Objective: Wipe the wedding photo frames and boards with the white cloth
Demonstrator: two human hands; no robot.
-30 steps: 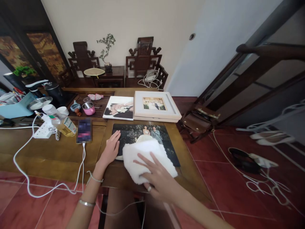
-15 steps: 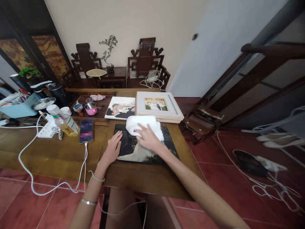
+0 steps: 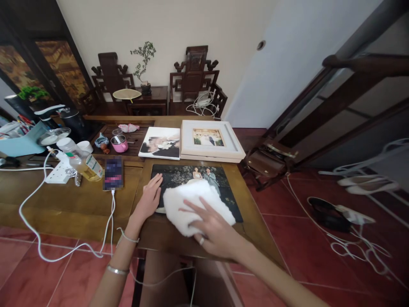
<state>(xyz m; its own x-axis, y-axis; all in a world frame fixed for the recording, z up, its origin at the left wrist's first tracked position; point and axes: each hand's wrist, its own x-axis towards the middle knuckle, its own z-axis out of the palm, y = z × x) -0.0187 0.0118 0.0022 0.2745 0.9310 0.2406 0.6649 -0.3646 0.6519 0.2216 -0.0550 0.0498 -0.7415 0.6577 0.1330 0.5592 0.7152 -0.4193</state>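
A large dark photo print [image 3: 220,187] lies flat on the wooden table [image 3: 70,204] in front of me. My right hand [image 3: 212,230] presses a white folded cloth [image 3: 191,202] onto the near part of the print, fingers spread flat on the cloth. My left hand [image 3: 147,200] lies flat and open on the print's left edge, holding it down.
Behind the print lie a second photo print [image 3: 159,143] and a white framed photo [image 3: 209,140]. A phone [image 3: 113,173] on a white cable, a bottle [image 3: 84,164], a power strip [image 3: 59,174] and a pink cup [image 3: 119,144] sit at left. Shoes and cords lie on the red floor at right.
My right hand has drawn the cloth from the far edge of the print back toward me to its near part. The left hand has stayed put.
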